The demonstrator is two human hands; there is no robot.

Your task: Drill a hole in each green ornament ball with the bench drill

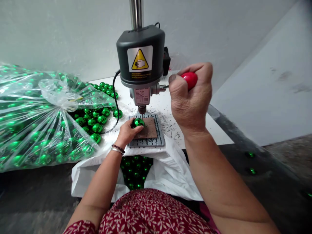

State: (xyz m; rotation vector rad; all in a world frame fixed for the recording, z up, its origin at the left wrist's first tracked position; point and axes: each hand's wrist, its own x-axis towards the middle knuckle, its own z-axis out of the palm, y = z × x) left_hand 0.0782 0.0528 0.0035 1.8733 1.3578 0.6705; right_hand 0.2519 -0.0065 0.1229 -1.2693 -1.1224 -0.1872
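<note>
My left hand (128,131) grips a shiny green ball (139,122) between thumb and fingers, on a brown board (149,128) that lies on the slotted grey base (159,139) of a drill press (140,55). The drill bit (143,116) comes down at the ball's far edge; whether it touches the ball I cannot tell. Raised at the right, my right hand (191,97) is wrapped round the red knob (189,80) of the press's feed lever.
A big clear plastic bag (48,120) of green balls fills the left, with loose balls (97,127) beside it. A white sack (168,169) holding more balls hangs at the table's front edge. Dark shavings litter the white table (214,130). A black cable (116,97) runs left of the press.
</note>
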